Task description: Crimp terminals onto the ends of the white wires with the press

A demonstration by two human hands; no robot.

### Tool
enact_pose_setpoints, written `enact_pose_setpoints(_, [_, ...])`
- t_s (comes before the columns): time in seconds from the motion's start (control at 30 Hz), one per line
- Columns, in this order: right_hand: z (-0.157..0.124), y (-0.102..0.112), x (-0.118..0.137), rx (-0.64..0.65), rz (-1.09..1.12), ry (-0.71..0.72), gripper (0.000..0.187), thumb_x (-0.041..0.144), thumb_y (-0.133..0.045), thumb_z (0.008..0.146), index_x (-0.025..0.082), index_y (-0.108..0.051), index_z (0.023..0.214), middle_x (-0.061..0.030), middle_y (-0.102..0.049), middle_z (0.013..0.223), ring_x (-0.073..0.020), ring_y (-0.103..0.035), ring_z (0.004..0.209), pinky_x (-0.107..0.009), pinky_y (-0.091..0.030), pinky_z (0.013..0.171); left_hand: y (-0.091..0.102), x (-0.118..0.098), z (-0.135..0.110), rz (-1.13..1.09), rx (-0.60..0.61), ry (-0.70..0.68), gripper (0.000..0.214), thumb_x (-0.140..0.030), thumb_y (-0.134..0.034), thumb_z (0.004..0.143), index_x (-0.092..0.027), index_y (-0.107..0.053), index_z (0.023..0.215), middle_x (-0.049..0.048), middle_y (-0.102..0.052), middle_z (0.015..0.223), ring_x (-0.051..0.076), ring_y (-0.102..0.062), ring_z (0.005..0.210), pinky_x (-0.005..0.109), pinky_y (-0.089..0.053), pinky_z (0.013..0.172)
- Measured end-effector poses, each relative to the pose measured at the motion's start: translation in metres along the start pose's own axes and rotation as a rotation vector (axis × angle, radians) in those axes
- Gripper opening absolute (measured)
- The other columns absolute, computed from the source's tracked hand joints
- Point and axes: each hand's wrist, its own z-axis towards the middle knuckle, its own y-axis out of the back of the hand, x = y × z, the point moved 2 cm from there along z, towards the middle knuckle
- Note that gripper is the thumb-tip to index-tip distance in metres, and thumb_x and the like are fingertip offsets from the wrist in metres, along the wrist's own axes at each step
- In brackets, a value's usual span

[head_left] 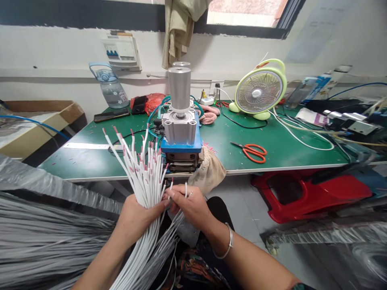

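A thick bundle of white cables [148,185] with red-pink tips fans upward in front of the table edge. My left hand [137,217] is closed around it, thumb across the front. Close against its right side, my right hand [189,203] pinches a few thinner white cables, their ends poking up between the fingers; the fingertips of both hands meet. More white cables hang down from my right hand toward my lap. Just beyond the hands stands a pneumatic press [181,121] with a silver cylinder and blue plate. A cloth bag [208,169] hangs beside its base.
On the green table [217,153] lie orange-handled scissors [249,152], a ruler [87,146] and a phone [111,115]. A water bottle [112,90] and a green fan [260,92] stand behind. A red stool [314,193] is below right; bundled grey-white cables [51,241] lie left.
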Motion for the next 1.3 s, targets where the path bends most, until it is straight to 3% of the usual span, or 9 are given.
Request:
enact_pose_setpoints(0.07, [0.003, 0.000, 0.001, -0.058, 0.128, -0.025, 0.027, 0.039, -0.055, 0.079, 0.014, -0.063, 0.072, 0.0013, -0.057, 0.053, -0.0069, -0.049, 0.042, -0.018, -0.039, 0.044, 0.004, -0.005, 0.000, -0.145, -0.064, 0.002, 0.022, -0.028, -0.076, 0.054, -0.016, -0.068, 0.069, 0.0056, -0.070, 0.067, 0.023, -0.065, 0.067, 0.033, -0.051, 0.068])
enact_pose_setpoints(0.23, [0.014, 0.004, 0.011, -0.189, 0.477, -0.057, 0.021, 0.034, -0.062, 0.072, 0.013, -0.061, 0.073, 0.0010, -0.058, 0.061, -0.0044, -0.044, 0.038, -0.018, -0.037, 0.039, 0.026, -0.019, 0.010, -0.797, -0.268, 0.054, 0.027, -0.012, -0.077, 0.051, -0.017, -0.058, 0.070, -0.0059, -0.061, 0.052, 0.012, -0.060, 0.047, 0.022, -0.053, 0.052])
enact_pose_setpoints(0.37, [0.020, 0.005, 0.019, -0.274, 0.694, -0.089, 0.014, 0.025, -0.065, 0.068, 0.013, -0.061, 0.073, 0.0031, -0.054, 0.058, -0.0026, -0.035, 0.038, -0.017, -0.032, 0.037, 0.040, -0.035, 0.018, -0.968, -0.351, 0.030, 0.021, -0.006, -0.070, 0.057, -0.015, -0.057, 0.071, -0.0066, -0.061, 0.057, 0.007, -0.056, 0.048, 0.017, -0.052, 0.052])
enact_pose_setpoints(0.53, [0.025, 0.005, 0.019, -0.281, 0.813, -0.141, 0.011, 0.020, -0.063, 0.067, 0.012, -0.059, 0.073, 0.0033, -0.052, 0.056, -0.0018, -0.030, 0.037, -0.016, -0.028, 0.035, 0.041, -0.049, 0.017, -0.935, -0.395, -0.062, 0.017, -0.006, -0.068, 0.059, -0.014, -0.056, 0.069, -0.0058, -0.058, 0.054, 0.007, -0.055, 0.047, 0.018, -0.051, 0.048])
enact_pose_setpoints(0.67, [0.025, 0.010, 0.012, -0.237, 0.762, -0.093, 0.012, 0.023, -0.063, 0.069, 0.013, -0.058, 0.073, 0.0031, -0.052, 0.059, -0.0019, -0.030, 0.038, -0.016, -0.028, 0.036, 0.038, -0.047, 0.018, -0.924, -0.373, -0.050, 0.020, -0.006, -0.070, 0.058, -0.014, -0.056, 0.070, -0.0057, -0.059, 0.055, 0.008, -0.056, 0.048, 0.019, -0.053, 0.051])
enact_pose_setpoints(0.87, [0.008, 0.012, 0.008, 0.003, 0.524, -0.050, 0.021, 0.035, -0.058, 0.077, 0.017, -0.058, 0.067, 0.0025, -0.048, 0.060, -0.0037, -0.024, 0.039, -0.019, -0.029, 0.039, 0.023, -0.022, 0.016, -0.966, -0.061, 0.176, 0.024, -0.012, -0.074, 0.054, -0.015, -0.059, 0.072, -0.0030, -0.063, 0.064, 0.013, -0.062, 0.059, 0.024, -0.057, 0.054])
enact_pose_setpoints(1.0, [-0.002, 0.012, 0.006, 0.058, 0.426, -0.084, 0.023, 0.040, -0.056, 0.077, 0.021, -0.061, 0.066, 0.0002, -0.049, 0.058, -0.0073, -0.029, 0.041, -0.023, -0.032, 0.041, 0.003, -0.002, 0.011, -0.835, 0.021, 0.271, 0.029, -0.013, -0.077, 0.051, -0.015, -0.058, 0.073, -0.0023, -0.062, 0.056, 0.014, -0.061, 0.052, 0.028, -0.056, 0.056])
enact_pose_setpoints(1.17, [0.001, 0.011, 0.001, 0.040, 0.382, -0.079, 0.016, 0.035, -0.067, 0.069, 0.018, -0.064, 0.069, -0.0024, -0.058, 0.068, -0.0130, -0.053, 0.059, -0.027, -0.042, 0.058, -0.011, 0.011, 0.008, -0.607, 0.050, 0.139, 0.024, -0.020, -0.078, 0.053, -0.013, -0.058, 0.065, -0.0002, -0.063, 0.054, 0.015, -0.059, 0.049, 0.025, -0.050, 0.051])
enact_pose_setpoints(1.3, [0.003, 0.004, 0.000, 0.070, 0.201, -0.065, 0.023, 0.036, -0.065, 0.072, 0.013, -0.064, 0.070, -0.0010, -0.058, 0.059, -0.0099, -0.054, 0.053, -0.022, -0.039, 0.051, -0.014, 0.011, 0.006, -0.308, 0.096, 0.021, 0.021, -0.025, -0.076, 0.055, -0.013, -0.066, 0.068, 0.0043, -0.069, 0.066, 0.019, -0.062, 0.063, 0.028, -0.049, 0.062])
